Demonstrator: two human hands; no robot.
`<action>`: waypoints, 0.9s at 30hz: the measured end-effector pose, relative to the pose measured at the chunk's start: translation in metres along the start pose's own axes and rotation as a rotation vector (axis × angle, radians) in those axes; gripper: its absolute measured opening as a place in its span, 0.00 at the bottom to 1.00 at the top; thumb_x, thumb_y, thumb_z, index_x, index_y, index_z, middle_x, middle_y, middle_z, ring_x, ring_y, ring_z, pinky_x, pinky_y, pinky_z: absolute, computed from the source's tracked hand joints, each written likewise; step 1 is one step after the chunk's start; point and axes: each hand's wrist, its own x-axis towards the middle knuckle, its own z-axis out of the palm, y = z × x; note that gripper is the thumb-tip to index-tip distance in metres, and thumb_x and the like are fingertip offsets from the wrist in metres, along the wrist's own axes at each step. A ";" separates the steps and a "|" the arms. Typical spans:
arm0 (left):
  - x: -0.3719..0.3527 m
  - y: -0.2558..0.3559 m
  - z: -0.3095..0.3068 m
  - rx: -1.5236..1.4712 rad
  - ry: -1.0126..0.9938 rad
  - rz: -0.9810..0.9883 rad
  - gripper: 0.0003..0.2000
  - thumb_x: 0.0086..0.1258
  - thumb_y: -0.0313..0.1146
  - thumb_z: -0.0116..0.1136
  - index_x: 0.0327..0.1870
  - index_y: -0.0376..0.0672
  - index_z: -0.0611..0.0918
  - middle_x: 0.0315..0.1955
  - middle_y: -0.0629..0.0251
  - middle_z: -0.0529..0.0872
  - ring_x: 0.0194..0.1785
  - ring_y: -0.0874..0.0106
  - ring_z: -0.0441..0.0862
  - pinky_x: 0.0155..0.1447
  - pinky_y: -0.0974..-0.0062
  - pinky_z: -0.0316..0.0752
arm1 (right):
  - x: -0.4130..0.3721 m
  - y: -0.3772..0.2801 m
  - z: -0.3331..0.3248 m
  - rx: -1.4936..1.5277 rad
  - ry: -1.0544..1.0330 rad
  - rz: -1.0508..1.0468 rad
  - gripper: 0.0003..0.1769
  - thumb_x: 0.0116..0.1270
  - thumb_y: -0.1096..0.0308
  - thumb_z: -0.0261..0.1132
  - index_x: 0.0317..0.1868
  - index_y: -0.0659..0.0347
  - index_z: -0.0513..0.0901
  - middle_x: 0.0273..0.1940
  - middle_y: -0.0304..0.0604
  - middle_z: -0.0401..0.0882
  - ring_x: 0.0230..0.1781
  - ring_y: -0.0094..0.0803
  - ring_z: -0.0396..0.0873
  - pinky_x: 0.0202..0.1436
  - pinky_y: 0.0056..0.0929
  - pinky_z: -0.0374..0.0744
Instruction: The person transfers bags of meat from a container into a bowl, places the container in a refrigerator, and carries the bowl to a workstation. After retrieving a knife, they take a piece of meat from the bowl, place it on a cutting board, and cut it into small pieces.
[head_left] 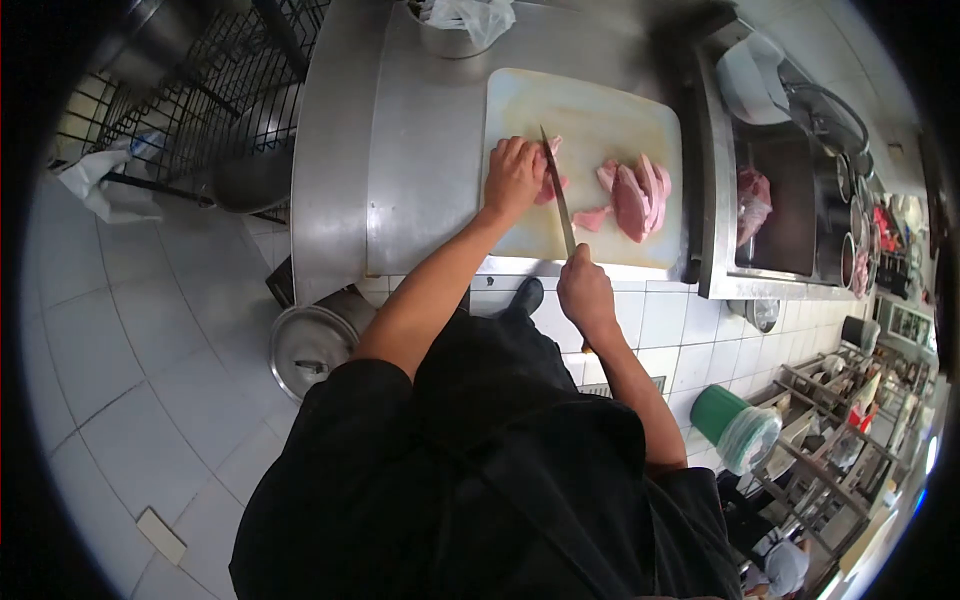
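One knife (559,197) is grasped in the right hand (585,292); I see the left hand (512,180) holding a meat piece (546,192) against the cutting board (620,115).

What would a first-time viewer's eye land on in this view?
The long knife in the right hand, beside the raw meat under the left hand on the pale cutting board. Next, the pink pile of meat pieces on the board's right side, then the metal basin farther right.
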 end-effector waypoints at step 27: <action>-0.003 -0.013 -0.015 -0.066 0.028 -0.063 0.04 0.68 0.30 0.56 0.37 0.39 0.78 0.37 0.55 0.79 0.45 0.53 0.76 0.50 0.56 0.73 | -0.004 -0.039 -0.013 0.054 -0.113 0.087 0.09 0.73 0.69 0.52 0.42 0.69 0.66 0.27 0.72 0.79 0.31 0.71 0.80 0.36 0.63 0.77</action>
